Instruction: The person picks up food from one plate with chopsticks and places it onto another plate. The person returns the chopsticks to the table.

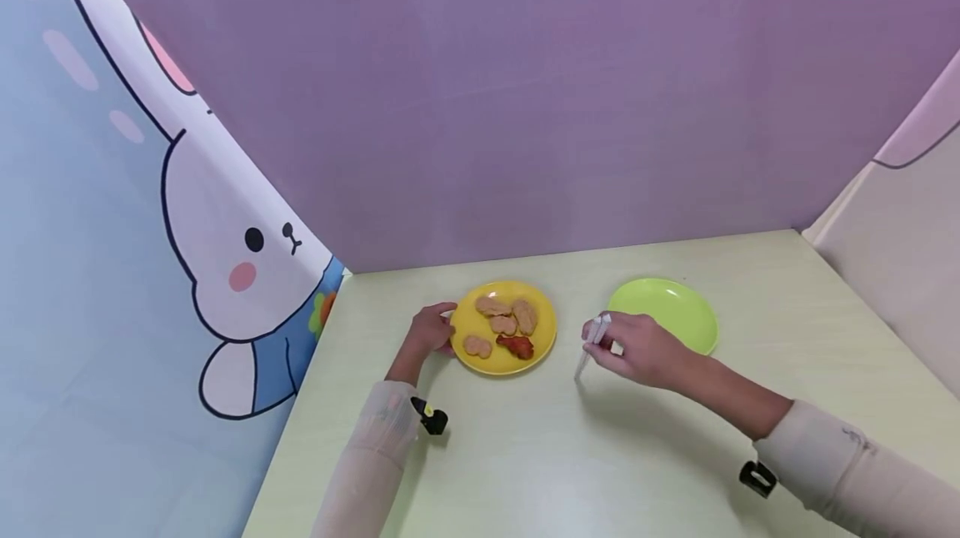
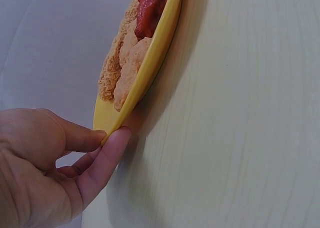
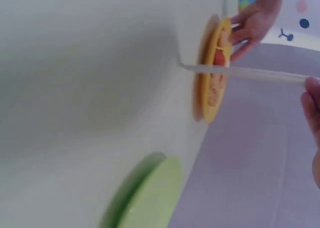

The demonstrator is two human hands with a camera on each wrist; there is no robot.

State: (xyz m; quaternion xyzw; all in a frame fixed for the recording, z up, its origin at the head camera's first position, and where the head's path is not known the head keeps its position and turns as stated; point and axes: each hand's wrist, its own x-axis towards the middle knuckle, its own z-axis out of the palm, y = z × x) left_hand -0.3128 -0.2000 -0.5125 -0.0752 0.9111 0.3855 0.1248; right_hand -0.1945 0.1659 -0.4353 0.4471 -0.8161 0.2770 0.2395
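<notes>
A yellow plate [image 1: 474, 358] carries several tan breaded pieces [image 1: 525, 317] and one glossy red chicken piece [image 1: 515, 346]. My left hand [image 1: 431, 329] pinches the plate's left rim; in the left wrist view the thumb [image 2: 82, 137] lies on top and a finger [image 2: 106, 163] goes underneath. To the right of the plate, my right hand [image 1: 637, 350] holds a pair of pale chopsticks [image 1: 588, 354] between thumb and fingers. Their tips point down at the table, apart from the yellow plate, with nothing between them. Behind the right hand lies a green plate [image 1: 671, 309].
The pale wood-grain table [image 1: 510, 455] meets a purple cloth wall [image 1: 562, 104] at the back. A rabbit-printed cloth [image 1: 225, 271] hangs along the left side, and another pale cloth [image 1: 900, 254] along the right. Small black devices [image 1: 757, 478] sit at both sleeves.
</notes>
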